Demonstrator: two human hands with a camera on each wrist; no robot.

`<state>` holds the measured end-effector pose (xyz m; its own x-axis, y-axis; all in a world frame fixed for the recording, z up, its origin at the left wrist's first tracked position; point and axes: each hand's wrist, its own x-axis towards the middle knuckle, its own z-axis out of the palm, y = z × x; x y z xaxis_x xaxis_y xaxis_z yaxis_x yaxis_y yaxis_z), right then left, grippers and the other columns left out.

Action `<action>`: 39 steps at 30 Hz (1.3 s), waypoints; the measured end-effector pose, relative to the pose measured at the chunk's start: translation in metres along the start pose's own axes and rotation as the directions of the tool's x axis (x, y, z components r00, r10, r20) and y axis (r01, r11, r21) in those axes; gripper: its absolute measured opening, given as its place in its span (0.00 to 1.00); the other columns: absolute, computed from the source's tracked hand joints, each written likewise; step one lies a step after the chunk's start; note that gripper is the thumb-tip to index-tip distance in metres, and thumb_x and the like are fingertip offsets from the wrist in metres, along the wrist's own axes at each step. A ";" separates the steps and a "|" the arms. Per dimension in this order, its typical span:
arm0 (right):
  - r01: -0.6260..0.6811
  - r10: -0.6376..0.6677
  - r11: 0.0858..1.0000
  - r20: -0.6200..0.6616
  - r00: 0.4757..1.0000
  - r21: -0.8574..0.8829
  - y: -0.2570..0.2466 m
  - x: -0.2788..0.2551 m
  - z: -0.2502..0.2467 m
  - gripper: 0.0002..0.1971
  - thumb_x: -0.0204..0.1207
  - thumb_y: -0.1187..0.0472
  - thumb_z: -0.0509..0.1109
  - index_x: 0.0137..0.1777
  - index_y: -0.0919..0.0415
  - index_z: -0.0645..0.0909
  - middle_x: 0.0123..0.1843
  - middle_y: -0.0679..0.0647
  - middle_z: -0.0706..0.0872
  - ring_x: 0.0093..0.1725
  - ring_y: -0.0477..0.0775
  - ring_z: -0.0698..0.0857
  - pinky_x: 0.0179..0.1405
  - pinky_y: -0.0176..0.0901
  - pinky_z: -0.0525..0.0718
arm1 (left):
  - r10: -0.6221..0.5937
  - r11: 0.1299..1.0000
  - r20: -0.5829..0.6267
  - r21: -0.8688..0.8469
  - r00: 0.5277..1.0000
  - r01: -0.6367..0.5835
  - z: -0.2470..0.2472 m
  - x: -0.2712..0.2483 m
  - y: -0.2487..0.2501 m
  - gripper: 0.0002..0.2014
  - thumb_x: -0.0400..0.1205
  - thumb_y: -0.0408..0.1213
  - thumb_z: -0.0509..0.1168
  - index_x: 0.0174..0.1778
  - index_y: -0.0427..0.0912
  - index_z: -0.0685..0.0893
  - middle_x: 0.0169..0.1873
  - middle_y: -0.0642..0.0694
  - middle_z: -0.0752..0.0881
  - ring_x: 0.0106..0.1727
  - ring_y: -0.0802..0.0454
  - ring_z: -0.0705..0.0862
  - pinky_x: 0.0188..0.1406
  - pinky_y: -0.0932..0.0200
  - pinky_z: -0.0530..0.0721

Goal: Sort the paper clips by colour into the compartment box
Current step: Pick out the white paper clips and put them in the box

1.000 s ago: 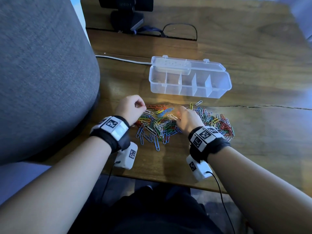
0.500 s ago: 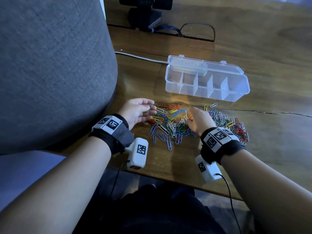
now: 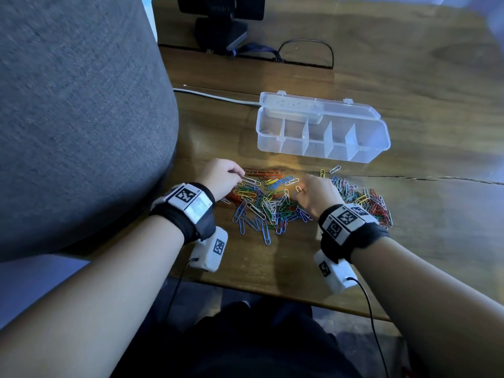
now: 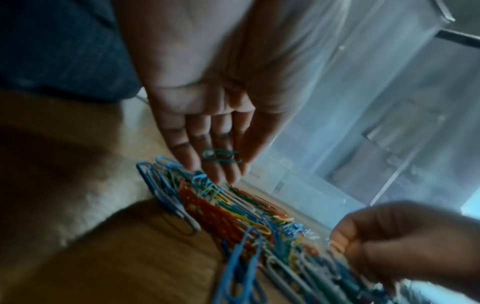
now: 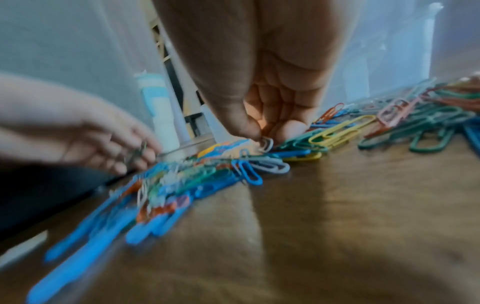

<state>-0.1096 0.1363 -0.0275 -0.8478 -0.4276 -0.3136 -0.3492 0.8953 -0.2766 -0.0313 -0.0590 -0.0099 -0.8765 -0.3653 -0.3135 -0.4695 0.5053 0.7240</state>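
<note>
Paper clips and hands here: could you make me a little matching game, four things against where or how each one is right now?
Things
1. green paper clip
2. white paper clip
3. compartment box
4. paper clip pile

States
A. lid open, behind the pile
B. pinched by the right hand
C. spread loose on the wooden table
D. lying on the fingers of the left hand

Pairs: 1-D, 2-B, 3-A, 4-C
</note>
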 end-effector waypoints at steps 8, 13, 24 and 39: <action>-0.162 0.170 0.514 0.085 0.982 0.842 0.015 -0.007 -0.013 0.07 0.75 0.73 0.61 0.41 0.64 0.78 0.34 0.56 0.75 0.31 0.55 0.75 0.31 0.44 0.80 | 0.204 0.922 -0.033 0.342 0.978 -0.181 0.011 0.007 0.002 0.10 0.79 0.33 0.63 0.49 0.46 0.90 0.52 0.46 0.85 0.55 0.47 0.81 0.51 0.60 0.77; -0.320 0.276 0.016 0.303 0.912 0.947 0.008 0.001 -0.016 0.10 0.74 0.67 0.57 0.31 0.60 0.72 0.27 0.54 0.72 0.24 0.52 0.70 0.23 0.38 0.71 | 0.149 0.890 0.035 0.430 0.988 -0.150 0.024 0.015 0.002 0.08 0.78 0.37 0.65 0.46 0.51 0.89 0.52 0.48 0.85 0.59 0.46 0.79 0.58 0.50 0.80; -0.108 0.113 0.977 -0.015 0.994 0.186 0.002 0.012 0.004 0.11 0.77 0.63 0.66 0.45 0.73 0.83 0.42 0.64 0.86 0.46 0.66 0.86 0.38 0.42 0.78 | 0.147 0.830 0.093 0.531 0.985 -0.173 0.025 0.015 -0.001 0.04 0.79 0.36 0.64 0.43 0.50 0.81 0.48 0.50 0.85 0.51 0.47 0.81 0.48 0.55 0.79; -0.197 0.183 0.958 0.081 0.980 0.210 -0.009 0.015 0.001 0.19 0.73 0.61 0.70 0.24 0.60 0.68 0.26 0.53 0.73 0.30 0.57 0.74 0.28 0.39 0.74 | 0.016 0.870 0.148 0.486 0.989 -0.086 0.033 0.009 0.021 0.06 0.78 0.31 0.63 0.45 0.44 0.85 0.44 0.46 0.86 0.47 0.47 0.83 0.38 0.57 0.77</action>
<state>-0.1191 0.1220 -0.0308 -0.8622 -0.2651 -0.4317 -0.0839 0.9151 -0.3943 -0.0527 -0.0260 -0.0181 -0.8898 -0.2377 -0.3896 -0.3842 0.8509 0.3584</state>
